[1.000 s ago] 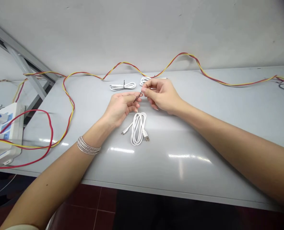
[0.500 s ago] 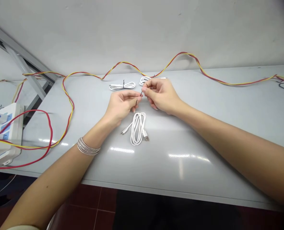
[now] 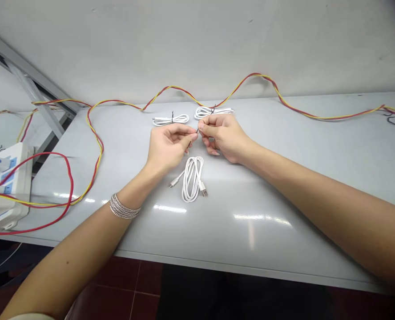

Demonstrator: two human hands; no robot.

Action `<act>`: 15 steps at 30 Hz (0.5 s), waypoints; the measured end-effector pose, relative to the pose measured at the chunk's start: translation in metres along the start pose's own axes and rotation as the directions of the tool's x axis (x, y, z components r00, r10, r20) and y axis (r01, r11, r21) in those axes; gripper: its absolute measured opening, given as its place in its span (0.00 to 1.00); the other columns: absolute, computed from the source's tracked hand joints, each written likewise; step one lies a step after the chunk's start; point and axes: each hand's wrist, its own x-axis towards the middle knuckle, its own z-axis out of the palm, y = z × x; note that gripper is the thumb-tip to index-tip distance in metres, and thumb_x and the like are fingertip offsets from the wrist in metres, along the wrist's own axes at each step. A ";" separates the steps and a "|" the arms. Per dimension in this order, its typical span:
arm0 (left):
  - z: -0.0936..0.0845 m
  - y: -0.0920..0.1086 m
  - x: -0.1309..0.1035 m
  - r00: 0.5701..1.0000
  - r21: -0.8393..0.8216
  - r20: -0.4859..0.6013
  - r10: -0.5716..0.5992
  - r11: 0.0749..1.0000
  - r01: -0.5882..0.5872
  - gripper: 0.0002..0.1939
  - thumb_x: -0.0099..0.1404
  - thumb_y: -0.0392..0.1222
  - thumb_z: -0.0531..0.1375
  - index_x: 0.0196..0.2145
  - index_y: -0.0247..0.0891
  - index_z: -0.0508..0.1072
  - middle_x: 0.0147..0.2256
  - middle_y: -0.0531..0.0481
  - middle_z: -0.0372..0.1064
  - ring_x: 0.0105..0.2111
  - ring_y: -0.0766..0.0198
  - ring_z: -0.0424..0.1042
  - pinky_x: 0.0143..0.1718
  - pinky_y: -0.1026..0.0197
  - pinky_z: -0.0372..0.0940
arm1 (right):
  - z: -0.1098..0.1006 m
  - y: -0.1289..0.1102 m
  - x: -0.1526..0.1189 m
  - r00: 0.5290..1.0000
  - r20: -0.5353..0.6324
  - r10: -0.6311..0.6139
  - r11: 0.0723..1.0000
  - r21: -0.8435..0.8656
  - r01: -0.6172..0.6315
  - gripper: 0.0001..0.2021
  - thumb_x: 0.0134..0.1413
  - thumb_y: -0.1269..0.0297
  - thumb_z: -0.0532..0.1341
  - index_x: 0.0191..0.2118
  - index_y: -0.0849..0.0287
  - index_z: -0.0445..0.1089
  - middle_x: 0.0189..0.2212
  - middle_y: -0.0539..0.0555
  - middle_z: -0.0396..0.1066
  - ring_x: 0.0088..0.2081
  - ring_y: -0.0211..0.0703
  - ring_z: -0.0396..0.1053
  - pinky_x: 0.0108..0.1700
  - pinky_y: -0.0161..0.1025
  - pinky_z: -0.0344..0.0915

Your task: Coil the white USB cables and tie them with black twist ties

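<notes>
On the left, a white power strip (image 3: 20, 178) sits on the table (image 3: 217, 244), and a red and yellow wire (image 3: 99, 142) runs from there to the back, by the wall, so most of it lies out of the way. The left hand (image 3: 164, 146) pinches a thin black tie (image 3: 197, 131) with its fingertips, as the tie is too small for a whole fist. Behind it lies a white cable bundle (image 3: 171, 120), kept snug by its own black band (image 3: 172, 118). The loose white cable (image 3: 192, 180) is looped flat in front of both hands, near and easy to reach. The right hand (image 3: 226, 135) pinches the tie's other end – the hands are nearly touching. Behind that hand is a second tied bundle (image 3: 214, 112). Half a second ago, more of the tie showed; now the right hand is a bit lower – so more of that bundle shows.
</notes>
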 end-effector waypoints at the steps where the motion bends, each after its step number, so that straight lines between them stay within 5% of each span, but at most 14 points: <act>1: 0.000 0.000 0.000 1.000 0.004 -0.002 0.009 1.000 -0.009 0.04 0.54 0.32 0.71 0.27 0.35 0.79 0.27 0.51 0.74 0.23 0.70 0.67 0.24 0.63 0.63 | 0.000 -0.001 -0.001 0.999 0.009 0.039 0.999 0.032 -0.039 0.12 0.56 0.73 0.63 0.24 0.58 0.63 0.18 0.47 0.58 0.18 0.33 0.54 0.15 0.30 0.50; 5: -0.001 0.000 0.000 0.999 0.016 0.016 0.040 0.999 -0.040 0.05 0.53 0.32 0.72 0.27 0.35 0.79 0.28 0.51 0.75 0.24 0.70 0.69 0.24 0.65 0.64 | 0.000 -0.003 -0.001 0.996 0.022 0.083 0.993 0.084 -0.085 0.12 0.55 0.75 0.62 0.23 0.60 0.63 0.20 0.48 0.58 0.20 0.33 0.57 0.16 0.29 0.51; 15: -0.001 0.001 -0.001 0.999 -0.009 0.044 -0.008 1.000 0.009 0.05 0.55 0.32 0.69 0.31 0.36 0.82 0.29 0.50 0.77 0.24 0.71 0.68 0.23 0.66 0.65 | 0.001 0.002 0.001 0.972 -0.075 -0.223 0.953 -0.225 0.201 0.10 0.61 0.72 0.60 0.28 0.57 0.64 0.19 0.45 0.59 0.20 0.31 0.55 0.21 0.29 0.53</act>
